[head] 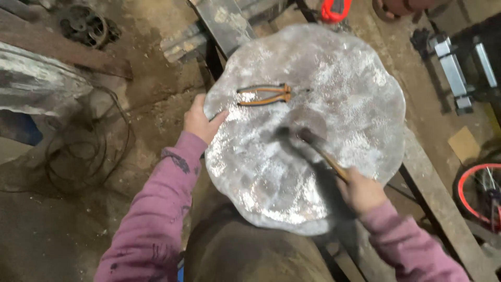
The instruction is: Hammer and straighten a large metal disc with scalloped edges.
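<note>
While the left hand (201,121) grips the near-left rim of a large, round, dented sheet of silvery metal (334,104), thumb on top and fingers curled under the edge, the right hand (361,191) is closed around the wooden handle of a hammer (313,146). The hammer reaches up and left from the right hand, its dark head blurred just above the middle of the sheet. Beyond the left hand, a little to its right, a pair of orange-handled pliers (266,95) lies flat on the sheet. Both arms wear purple-pink sleeves. The sheet rests on a dark metal frame (229,26) above a dirt floor (156,89). Left of the left hand, a coil of dark wire (78,156) lies on the floor. Far right of the right hand, part of a red-rimmed wheel (482,193) shows.
</note>
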